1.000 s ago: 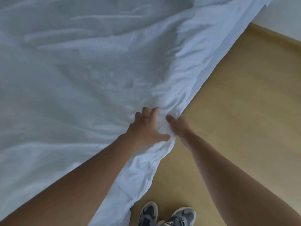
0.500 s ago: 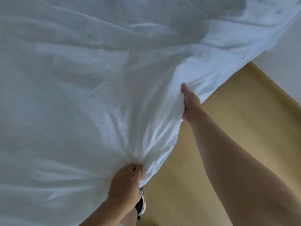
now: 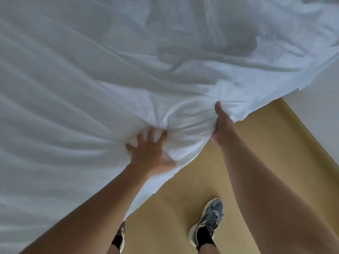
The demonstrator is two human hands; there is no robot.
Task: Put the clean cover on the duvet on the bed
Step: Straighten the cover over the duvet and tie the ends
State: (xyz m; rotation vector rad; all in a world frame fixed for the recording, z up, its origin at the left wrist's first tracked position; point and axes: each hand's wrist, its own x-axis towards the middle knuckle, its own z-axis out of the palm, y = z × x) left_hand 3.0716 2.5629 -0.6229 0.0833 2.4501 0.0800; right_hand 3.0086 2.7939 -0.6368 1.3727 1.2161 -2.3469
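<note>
The left hand (image 3: 150,153) lies on the white cover (image 3: 73,88) with fingers spread, its fingertips sunk into a knot of gathered folds; the right hand (image 3: 222,125) grips the cover's edge just beside it, thumb on top, fingers hidden beneath; the cover spreads wrinkled leftward and ahead, its edge overhanging the tan floor (image 3: 256,153); a grey shoe (image 3: 209,222) stands below.

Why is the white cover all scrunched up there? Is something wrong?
Nothing is torn or spilled. The cover is bunched into wrinkles near its edge, where the left hand presses it and the right hand grips it.
</note>
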